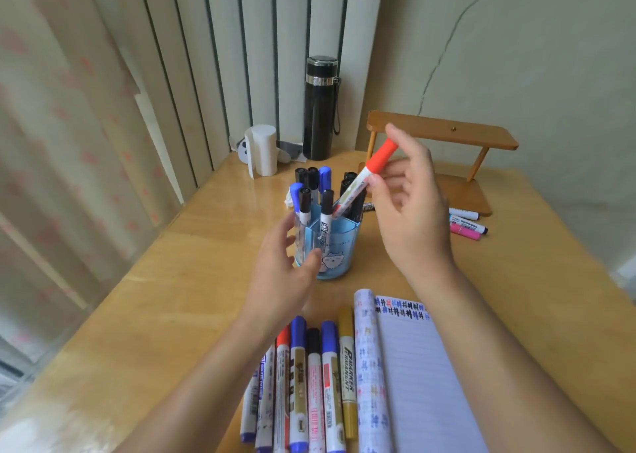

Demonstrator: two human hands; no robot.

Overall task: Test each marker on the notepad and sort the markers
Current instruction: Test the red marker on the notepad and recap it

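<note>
My right hand (409,208) pinches a red-capped white marker (370,173), tilted, its lower end over the blue pen holder (335,246). The holder stands mid-table with several black- and blue-capped markers upright in its compartments. My left hand (282,270) is beside the holder's left side, fingers relaxed and spread, thumb at its wall. A row of several markers (309,383) lies near the table's front, left of the open notepad (420,377), whose top line carries black, blue and red test marks.
Three markers (466,225) lie at the right by a small wooden shelf (444,135). A black flask (320,108) and a white roll (263,149) stand at the back corner. Curtains hang along the left; the wooden table (172,297) shows between things.
</note>
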